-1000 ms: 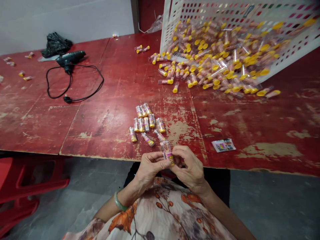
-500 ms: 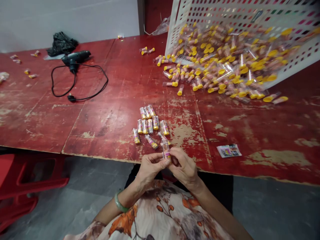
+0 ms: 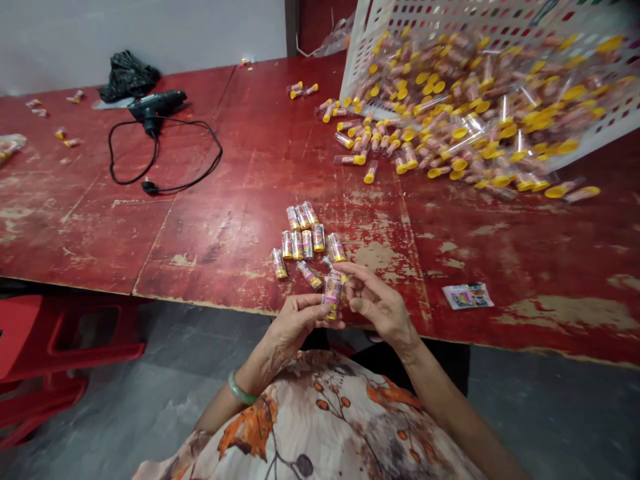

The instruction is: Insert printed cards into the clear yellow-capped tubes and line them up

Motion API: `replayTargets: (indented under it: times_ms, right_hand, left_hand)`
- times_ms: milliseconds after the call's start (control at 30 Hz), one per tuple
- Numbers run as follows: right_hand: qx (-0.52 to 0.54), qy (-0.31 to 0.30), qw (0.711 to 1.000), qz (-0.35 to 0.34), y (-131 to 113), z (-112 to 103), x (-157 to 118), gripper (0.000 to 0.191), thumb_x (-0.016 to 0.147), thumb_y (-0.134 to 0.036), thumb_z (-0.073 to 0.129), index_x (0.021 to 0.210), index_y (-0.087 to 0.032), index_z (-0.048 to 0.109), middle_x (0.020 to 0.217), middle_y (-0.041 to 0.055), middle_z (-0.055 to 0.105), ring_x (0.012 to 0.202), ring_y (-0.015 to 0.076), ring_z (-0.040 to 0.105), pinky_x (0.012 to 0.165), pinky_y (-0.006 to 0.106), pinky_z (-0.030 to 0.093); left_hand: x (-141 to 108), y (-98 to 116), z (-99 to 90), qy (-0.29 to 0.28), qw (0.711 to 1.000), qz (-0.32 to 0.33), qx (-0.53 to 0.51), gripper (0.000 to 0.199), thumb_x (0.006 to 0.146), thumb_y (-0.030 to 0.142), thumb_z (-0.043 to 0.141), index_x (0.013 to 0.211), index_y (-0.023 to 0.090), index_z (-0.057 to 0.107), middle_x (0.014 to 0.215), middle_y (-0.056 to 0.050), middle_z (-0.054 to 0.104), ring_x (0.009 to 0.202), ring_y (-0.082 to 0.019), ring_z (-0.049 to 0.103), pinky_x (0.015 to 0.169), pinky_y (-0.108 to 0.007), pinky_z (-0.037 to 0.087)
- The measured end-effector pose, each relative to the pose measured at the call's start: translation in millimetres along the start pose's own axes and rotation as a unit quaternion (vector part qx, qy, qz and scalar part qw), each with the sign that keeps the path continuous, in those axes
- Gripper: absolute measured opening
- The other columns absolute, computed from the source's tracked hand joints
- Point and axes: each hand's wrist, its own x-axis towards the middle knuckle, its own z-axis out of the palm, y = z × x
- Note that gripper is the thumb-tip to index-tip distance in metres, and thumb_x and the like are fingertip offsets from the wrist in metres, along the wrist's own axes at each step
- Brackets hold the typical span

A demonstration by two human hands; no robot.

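Observation:
Between the thumb and fingers of my left hand (image 3: 300,320) is a small clear tube (image 3: 333,293) with a printed label and a yellow cap at its lower end. My right hand (image 3: 383,303) is just to the right of it, fingers apart and holding nothing. Just beyond my hands several labelled tubes (image 3: 303,245) lie in loose rows on the red table. One of them, a tilted tube (image 3: 309,274), lies close to my left hand. A small stack of printed labels (image 3: 469,296) rests to the right of my right hand.
A white perforated basket (image 3: 353,70) lies tipped at the back right, with many yellow-capped tubes (image 3: 450,133) spilling from it. At the back left are a corded heat gun (image 3: 155,105) and a black plastic bag (image 3: 129,75). A red stool (image 3: 30,333) stands at the lower left.
My right hand has let go of the tube, opened and drawn off to the right. My left hand keeps hold of it. The whole view has shifted slightly.

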Motion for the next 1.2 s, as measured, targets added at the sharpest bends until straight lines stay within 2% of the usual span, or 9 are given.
replayTargets:
  times_ms: [167, 267, 367, 467, 600, 733, 1067, 1133, 1200]
  right_hand:
    - [0.011, 0.044, 0.999, -0.011, 0.7, 2.1, 5.3, 0.026, 0.091, -0.036, 0.054, 0.110, -0.023, 0.065, 0.114, 0.0061, 0.062, 0.110, 0.0232, 0.056, 0.097, 0.038, 0.046]
    - [0.028, 0.035, 0.999, -0.019, -2.6, 2.4, -0.3, 0.041, 0.084, -0.041, 0.063, 0.121, -0.024, 0.059, 0.127, 0.0088, 0.055, 0.111, 0.0254, 0.057, 0.092, 0.039, 0.051]
    - [-0.049, 0.019, 0.995, -0.079, -10.5, 2.6, -8.9, 0.067, 0.070, -0.041, 0.078, 0.129, -0.024, 0.053, 0.137, 0.0117, 0.047, 0.120, 0.0306, 0.051, 0.097, 0.045, 0.048]
    - [-0.156, 0.044, 0.973, -0.163, -17.8, 6.6, -13.7, 0.058, 0.074, -0.026, 0.075, 0.128, -0.023, 0.053, 0.133, 0.0124, 0.050, 0.125, 0.0295, 0.048, 0.105, 0.049, 0.041]
    - [-0.203, 0.054, 0.955, -0.208, -17.2, 13.3, -12.5, 0.057, 0.077, -0.011, 0.060, 0.132, -0.020, 0.048, 0.135, 0.0143, 0.049, 0.126, 0.0283, 0.048, 0.103, 0.047, 0.044]
    - [-0.200, 0.040, 0.959, -0.198, -9.3, 15.0, -10.3, 0.063, 0.076, -0.010, 0.055, 0.137, -0.019, 0.042, 0.138, 0.0146, 0.047, 0.129, 0.0284, 0.045, 0.104, 0.048, 0.043]
    - [-0.208, -0.028, 0.956, -0.206, -1.4, 21.0, -3.8, 0.061, 0.081, -0.015, 0.058, 0.139, -0.018, 0.039, 0.136, 0.0149, 0.049, 0.128, 0.0274, 0.047, 0.104, 0.046, 0.044]
    - [-0.205, -0.023, 0.962, -0.179, 4.2, 13.3, 0.6, 0.062, 0.081, -0.025, 0.066, 0.138, -0.019, 0.042, 0.137, 0.0153, 0.049, 0.127, 0.0293, 0.047, 0.104, 0.048, 0.044]
    - [-0.226, 0.032, 0.965, -0.129, 14.5, 3.5, 6.3, 0.064, 0.079, -0.034, 0.070, 0.136, -0.019, 0.044, 0.137, 0.0164, 0.047, 0.124, 0.0309, 0.050, 0.100, 0.048, 0.048]
  left_hand:
    - [-4.3, 2.1, 4.8, -0.026, 0.999, -0.037, -0.013, 0.026, 0.070, 0.031, 0.075, 0.087, 0.011, 0.074, 0.080, -0.008, 0.071, 0.068, -0.018, 0.067, 0.079, -0.037, 0.052]
    - [-5.8, 1.9, 7.4, -0.030, 0.999, -0.038, -0.022, 0.027, 0.070, 0.033, 0.076, 0.085, 0.011, 0.073, 0.077, -0.007, 0.070, 0.067, -0.018, 0.067, 0.079, -0.037, 0.051]
    - [-5.1, -0.4, 7.5, -0.017, 0.999, -0.024, -0.036, 0.024, 0.070, 0.030, 0.076, 0.087, 0.012, 0.073, 0.074, -0.005, 0.070, 0.067, -0.016, 0.066, 0.075, -0.030, 0.050]
    - [-3.3, -3.8, 6.1, -0.011, 0.999, -0.016, -0.043, 0.023, 0.070, 0.027, 0.077, 0.087, 0.013, 0.073, 0.074, -0.004, 0.070, 0.067, -0.012, 0.064, 0.072, -0.026, 0.049]
    - [-1.8, -6.2, 4.5, -0.014, 0.999, 0.000, -0.031, 0.024, 0.072, 0.026, 0.076, 0.092, 0.014, 0.074, 0.080, -0.006, 0.070, 0.071, -0.013, 0.063, 0.078, -0.028, 0.048]
    - [-1.1, -6.9, 1.4, 0.002, 1.000, 0.011, -0.001, 0.024, 0.072, 0.028, 0.075, 0.092, 0.015, 0.074, 0.084, -0.005, 0.070, 0.071, -0.012, 0.061, 0.076, -0.028, 0.047]
    - [-2.2, -4.7, -1.9, 0.071, 0.991, 0.028, 0.106, 0.036, 0.068, 0.047, 0.075, 0.075, 0.012, 0.071, 0.064, -0.001, 0.061, 0.058, -0.009, 0.048, 0.060, -0.023, 0.036]
    - [-4.7, -0.9, -8.5, 0.104, 0.983, 0.059, 0.141, 0.034, 0.072, 0.047, 0.071, 0.075, 0.013, 0.069, 0.065, 0.000, 0.060, 0.060, -0.011, 0.050, 0.063, -0.024, 0.038]
    - [-6.8, 3.8, -20.1, 0.188, 0.947, 0.140, 0.219, 0.030, 0.076, 0.045, 0.067, 0.073, 0.015, 0.066, 0.070, 0.000, 0.058, 0.066, -0.012, 0.051, 0.066, -0.025, 0.039]
